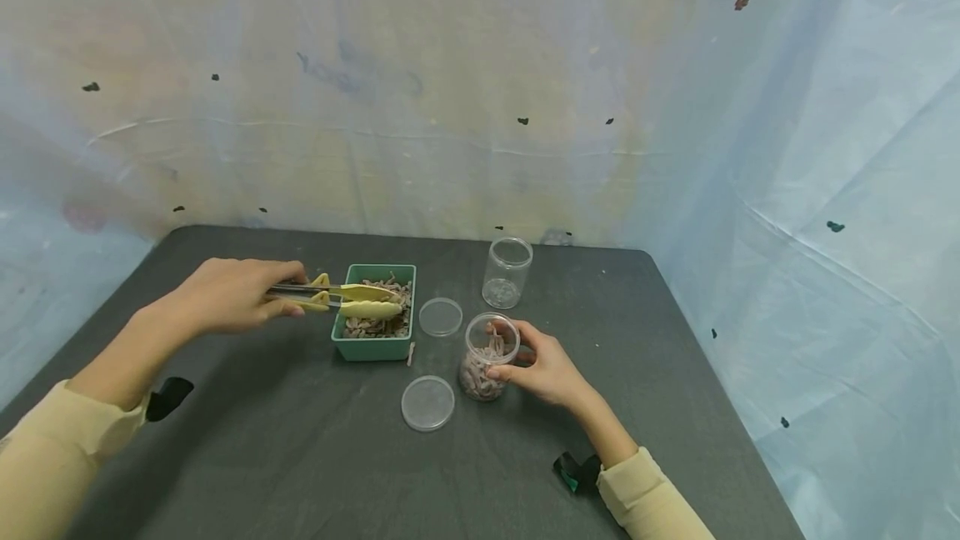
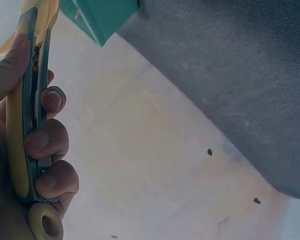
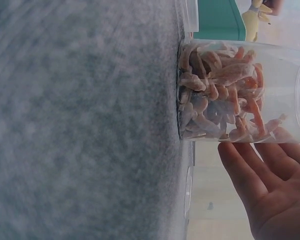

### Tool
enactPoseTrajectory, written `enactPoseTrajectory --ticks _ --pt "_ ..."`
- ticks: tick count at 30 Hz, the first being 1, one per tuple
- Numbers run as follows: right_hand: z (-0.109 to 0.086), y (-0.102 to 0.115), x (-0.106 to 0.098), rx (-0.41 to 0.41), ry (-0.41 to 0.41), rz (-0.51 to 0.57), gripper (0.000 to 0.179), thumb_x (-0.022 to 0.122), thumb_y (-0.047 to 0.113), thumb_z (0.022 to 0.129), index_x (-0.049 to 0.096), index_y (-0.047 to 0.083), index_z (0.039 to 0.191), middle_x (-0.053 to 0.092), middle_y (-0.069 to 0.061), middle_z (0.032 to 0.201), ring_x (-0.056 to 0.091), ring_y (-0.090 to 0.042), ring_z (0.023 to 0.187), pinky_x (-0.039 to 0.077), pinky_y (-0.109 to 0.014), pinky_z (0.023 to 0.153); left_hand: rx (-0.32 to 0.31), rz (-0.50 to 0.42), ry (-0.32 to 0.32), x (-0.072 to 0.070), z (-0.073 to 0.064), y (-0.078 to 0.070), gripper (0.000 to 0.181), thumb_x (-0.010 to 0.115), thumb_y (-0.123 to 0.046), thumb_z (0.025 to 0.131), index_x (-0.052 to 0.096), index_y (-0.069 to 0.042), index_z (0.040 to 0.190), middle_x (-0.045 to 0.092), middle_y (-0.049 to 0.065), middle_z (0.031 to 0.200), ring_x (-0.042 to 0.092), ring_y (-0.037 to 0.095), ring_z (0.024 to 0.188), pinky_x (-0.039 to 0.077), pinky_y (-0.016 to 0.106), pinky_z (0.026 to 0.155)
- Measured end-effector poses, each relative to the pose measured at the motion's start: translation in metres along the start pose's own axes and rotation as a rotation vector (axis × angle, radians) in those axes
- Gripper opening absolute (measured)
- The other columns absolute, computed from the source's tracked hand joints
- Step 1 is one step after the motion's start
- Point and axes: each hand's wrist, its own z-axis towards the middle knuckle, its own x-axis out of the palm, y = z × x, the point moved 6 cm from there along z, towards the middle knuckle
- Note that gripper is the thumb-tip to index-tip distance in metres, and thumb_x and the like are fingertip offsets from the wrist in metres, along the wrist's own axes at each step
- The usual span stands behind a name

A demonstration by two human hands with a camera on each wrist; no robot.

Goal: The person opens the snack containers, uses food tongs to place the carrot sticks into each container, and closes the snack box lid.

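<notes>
My left hand [image 1: 237, 294] grips a pair of tongs [image 1: 330, 298] with yellow tips and metal arms. The tips [image 1: 371, 309] lie over a green rectangular container [image 1: 375, 348] of small pinkish-brown strips [image 1: 363, 327]; whether they pinch any strip I cannot tell. In the left wrist view, the fingers [image 2: 47, 140] wrap the handle. My right hand [image 1: 551, 369] holds an upright, lidless clear jar [image 1: 491, 348], thumb on the near side. In the right wrist view, similar wrinkled strips [image 3: 220, 90] fill over half of the jar, which stands on the table.
A second clear jar [image 1: 506, 277] stands upright behind the held one. Two clear round lids [image 1: 441, 317] lie flat on the dark table [image 1: 337, 457], one of them nearer me. One loose strip [image 1: 411, 353] lies beside the green container. Plastic sheeting [image 1: 450, 90] hangs behind the table.
</notes>
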Motion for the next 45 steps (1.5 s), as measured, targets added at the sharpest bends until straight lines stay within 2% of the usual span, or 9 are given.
enactPoseTrajectory --ticks 9,19,26,39,45 --pt "0.0 0.001 0.0 0.008 -0.002 -0.002 0.067 0.083 0.016 0.092 0.051 0.006 0.15 0.059 -0.015 0.146 0.057 -0.033 0.134 0.05 -0.043 0.106 -0.023 -0.009 -0.041 -0.017 -0.006 0.003 0.042 0.071 -0.052 0.096 0.068 -0.022 0.124 0.072 -0.007 0.097 0.052 0.008 0.062 0.037 0.033 0.051" --pt "-0.001 -0.001 0.0 0.017 0.0 -0.003 0.069 0.083 0.016 0.092 0.05 0.006 0.151 0.057 -0.016 0.147 0.056 -0.034 0.135 0.049 -0.047 0.106 -0.025 -0.011 -0.036 -0.017 -0.008 0.002 0.044 0.07 -0.056 0.095 0.068 -0.021 0.123 0.07 -0.007 0.093 0.049 0.01 0.061 0.037 0.033 0.051" --pt "-0.001 -0.001 0.0 0.016 0.004 -0.001 0.069 0.083 0.017 0.092 0.05 0.005 0.151 0.057 -0.016 0.147 0.057 -0.034 0.135 0.049 -0.048 0.106 -0.02 -0.007 -0.05 -0.02 -0.008 0.001 0.04 0.072 -0.051 0.096 0.068 -0.023 0.123 0.071 -0.007 0.096 0.051 0.008 0.062 0.038 0.033 0.052" --pt "-0.001 0.0 0.0 0.01 -0.008 -0.016 0.069 0.084 0.015 0.091 0.051 0.005 0.15 0.058 -0.016 0.145 0.059 -0.034 0.132 0.051 -0.046 0.104 0.008 0.008 -0.107 -0.037 -0.01 -0.018 0.039 0.074 -0.047 0.096 0.067 -0.023 0.127 0.074 -0.001 0.107 0.051 0.009 0.064 0.037 0.033 0.053" --pt "0.0 0.001 0.0 0.015 -0.007 -0.012 0.068 0.084 0.015 0.091 0.051 0.005 0.149 0.059 -0.016 0.145 0.058 -0.034 0.133 0.051 -0.044 0.105 0.036 -0.023 -0.13 -0.041 -0.008 -0.03 0.038 0.074 -0.045 0.097 0.066 -0.025 0.128 0.074 -0.003 0.111 0.05 0.008 0.064 0.037 0.034 0.055"
